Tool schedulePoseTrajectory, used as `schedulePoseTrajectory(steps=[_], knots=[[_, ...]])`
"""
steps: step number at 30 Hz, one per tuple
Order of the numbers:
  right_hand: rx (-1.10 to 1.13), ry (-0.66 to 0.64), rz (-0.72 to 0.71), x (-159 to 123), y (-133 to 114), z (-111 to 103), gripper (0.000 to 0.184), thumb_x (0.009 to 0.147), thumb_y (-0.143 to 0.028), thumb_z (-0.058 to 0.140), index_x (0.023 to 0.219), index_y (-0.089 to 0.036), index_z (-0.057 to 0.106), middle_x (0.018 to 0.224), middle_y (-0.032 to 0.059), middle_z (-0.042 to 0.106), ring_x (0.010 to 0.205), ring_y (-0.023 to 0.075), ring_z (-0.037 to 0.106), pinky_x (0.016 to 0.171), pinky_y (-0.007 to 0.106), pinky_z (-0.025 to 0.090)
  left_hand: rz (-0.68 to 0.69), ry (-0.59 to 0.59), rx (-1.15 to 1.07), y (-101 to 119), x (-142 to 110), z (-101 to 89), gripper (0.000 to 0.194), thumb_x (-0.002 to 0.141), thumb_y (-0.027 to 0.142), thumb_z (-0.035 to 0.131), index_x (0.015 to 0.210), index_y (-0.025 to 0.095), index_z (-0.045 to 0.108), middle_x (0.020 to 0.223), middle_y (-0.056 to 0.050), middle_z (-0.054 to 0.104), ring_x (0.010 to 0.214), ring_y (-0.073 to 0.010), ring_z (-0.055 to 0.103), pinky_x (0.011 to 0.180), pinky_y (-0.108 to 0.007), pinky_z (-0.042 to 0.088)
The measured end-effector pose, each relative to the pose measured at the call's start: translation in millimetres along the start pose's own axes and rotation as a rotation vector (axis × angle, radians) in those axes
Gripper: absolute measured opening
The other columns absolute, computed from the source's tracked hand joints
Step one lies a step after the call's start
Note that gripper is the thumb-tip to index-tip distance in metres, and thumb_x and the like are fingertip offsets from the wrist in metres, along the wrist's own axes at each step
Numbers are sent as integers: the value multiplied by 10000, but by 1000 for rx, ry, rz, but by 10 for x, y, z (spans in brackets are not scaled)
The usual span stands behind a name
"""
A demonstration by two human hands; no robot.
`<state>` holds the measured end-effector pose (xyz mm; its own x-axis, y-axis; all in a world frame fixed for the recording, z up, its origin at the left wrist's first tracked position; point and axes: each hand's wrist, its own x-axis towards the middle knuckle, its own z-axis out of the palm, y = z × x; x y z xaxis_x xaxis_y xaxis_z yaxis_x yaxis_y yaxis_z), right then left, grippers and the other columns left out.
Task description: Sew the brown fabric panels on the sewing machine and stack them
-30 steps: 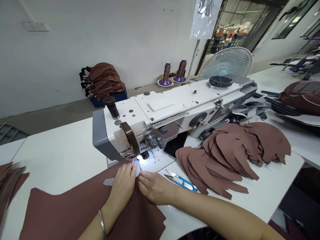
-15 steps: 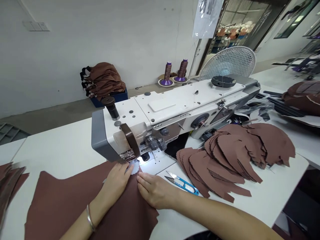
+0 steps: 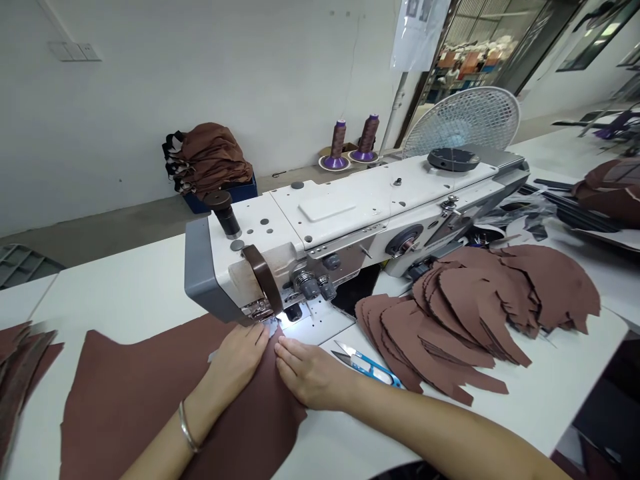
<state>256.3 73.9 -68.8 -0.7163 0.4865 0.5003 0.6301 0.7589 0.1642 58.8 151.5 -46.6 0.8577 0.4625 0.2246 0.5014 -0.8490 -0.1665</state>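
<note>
Two hands at the head of the sewing machine (image 3: 340, 207). Left hand (image 3: 239, 353): mostly flat, fingers extended, resting on the brown sheet (image 3: 140, 393) and reaching the pale patch (image 3: 273, 328); nothing gripped. Right hand (image 3: 313, 377): fingers bunched at the sheet's right-hand edge, thumb hidden; cannot tell whether I have it pinched. Sheet lies under both hands, its upper end near the lit needle area.

Risks (judged): fingertips sit close to the needle area; a slip forward could bring one under. Uneven pull between hands could skew patch against sheet or pucker it. Sheet's broad left part could drag and turn the work. Blue-handled snips (image 3: 375, 372) lie near my right forearm, blades toward my hand; a sideways sweep could nick skin or cloth.

Surface: white table (image 3: 125, 280); fanned brown cut pieces (image 3: 460, 300) right of the snips, more brown pieces (image 3: 25, 373) at far left.

Room: pale wall, brown bundle (image 3: 215, 160) on a blue crate (image 3: 245, 191), two thread spools (image 3: 337, 143), white fan (image 3: 465, 123) behind the machine, doorway beyond.
</note>
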Motion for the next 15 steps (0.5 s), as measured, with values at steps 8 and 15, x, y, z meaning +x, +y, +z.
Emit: schedulePoseTrajectory(steps=[8,15], knots=[[8,-4,15,16,10,14,318,906,-126,400,1094,50,586,1161,249,606,1125,317,564,1013,452,422,-24,-103,30,124,76,29,326,900,93,288,980,128,603,885,-84,621,794,-208,565,701,-326,457],[-32,28,29,48,-4,14,332,895,-106,383,1104,63,579,1147,251,611,1123,326,569,1032,452,402,-268,-111,4,421,166,-55,274,851,21,350,915,121,597,815,-64,577,755,-207,540,709,-356,491]])
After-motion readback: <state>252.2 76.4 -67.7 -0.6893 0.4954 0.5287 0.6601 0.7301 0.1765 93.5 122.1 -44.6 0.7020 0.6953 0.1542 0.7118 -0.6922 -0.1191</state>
